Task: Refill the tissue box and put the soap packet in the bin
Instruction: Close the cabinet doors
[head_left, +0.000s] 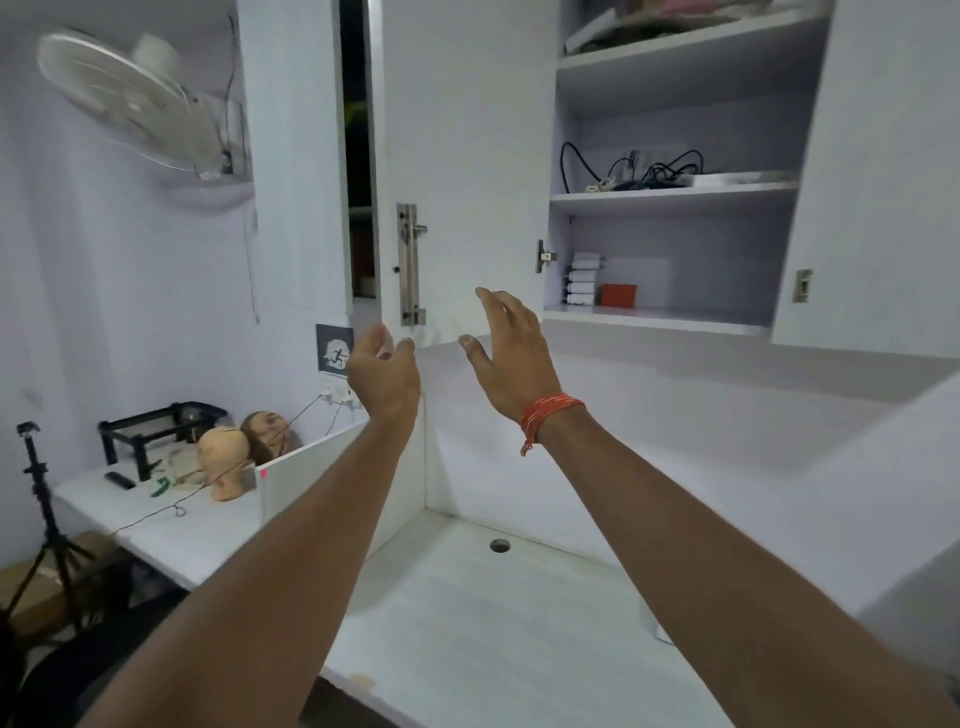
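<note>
Both my arms reach up over a white desk (467, 623) toward an open wall cupboard. My left hand (384, 374) is raised with fingers apart and holds nothing. My right hand (511, 353), with a red thread band on its wrist, is also spread and empty, just below the cupboard's open left door (467, 156). On the lowest shelf (654, 314) stand a small red box (618, 295) and stacked white items (584, 280). No tissue box, soap packet or bin shows in this view.
The cupboard's middle shelf holds tangled black cables (649, 174). A white wall fan (130, 104) hangs upper left. The side desk carries two mannequin heads (228, 462) and a black frame (156, 431). A tripod (41, 519) stands at far left. The desk has a cable hole (500, 545).
</note>
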